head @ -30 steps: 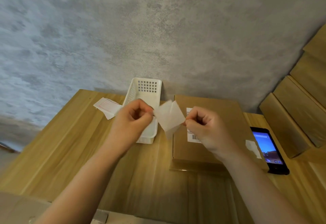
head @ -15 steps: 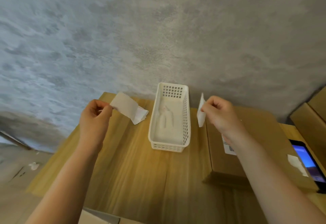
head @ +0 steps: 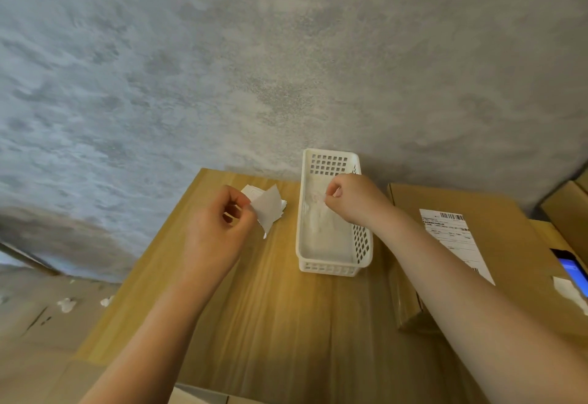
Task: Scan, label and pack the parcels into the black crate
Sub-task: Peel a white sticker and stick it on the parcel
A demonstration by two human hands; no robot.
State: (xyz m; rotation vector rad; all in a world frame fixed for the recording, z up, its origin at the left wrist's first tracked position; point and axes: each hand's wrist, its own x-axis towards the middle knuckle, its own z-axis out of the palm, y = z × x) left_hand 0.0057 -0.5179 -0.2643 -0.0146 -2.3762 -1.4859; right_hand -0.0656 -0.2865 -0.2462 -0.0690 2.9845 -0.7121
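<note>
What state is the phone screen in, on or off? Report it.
On. The phone, at the right edge beside the labelled cardboard box, shows a lit blue display.

A basket [head: 332, 254] is set mid-frame on the table [head: 261, 324], against the wall [head: 286, 69] behind. Paper sheets [head: 280, 204] are laid just left of it. Right of the basket a parcel [head: 496, 276] is placed, a label [head: 455, 238] on top. At the right edge of the frame a phone [head: 572, 271] is seen.
</note>
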